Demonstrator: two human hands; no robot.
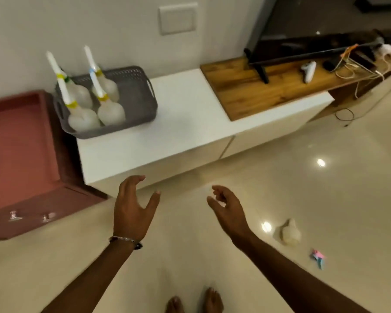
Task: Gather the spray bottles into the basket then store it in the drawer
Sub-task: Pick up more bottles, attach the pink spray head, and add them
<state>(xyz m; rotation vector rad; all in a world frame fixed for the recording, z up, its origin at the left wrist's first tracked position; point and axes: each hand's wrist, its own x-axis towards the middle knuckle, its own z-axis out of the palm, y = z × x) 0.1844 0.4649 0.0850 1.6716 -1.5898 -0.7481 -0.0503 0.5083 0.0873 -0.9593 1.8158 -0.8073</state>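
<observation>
A grey perforated basket point(136, 105) stands on the left end of the white low cabinet point(185, 114). Several translucent spray bottles point(111, 111) with long white nozzles stand upright inside it. Left of the cabinet a reddish-brown drawer point(20, 150) is pulled out, its inside bare. My left hand point(131, 206) and my right hand point(228, 208) hover over the floor in front of the cabinet, both with fingers spread and holding nothing, well below the basket.
A wooden shelf point(257, 91) to the right carries a TV stand, a white controller point(308, 70) and tangled cables. On the glossy floor at the right lie a pale crumpled object point(290, 233) and a small pink-blue item point(317, 258). My bare feet show at the bottom.
</observation>
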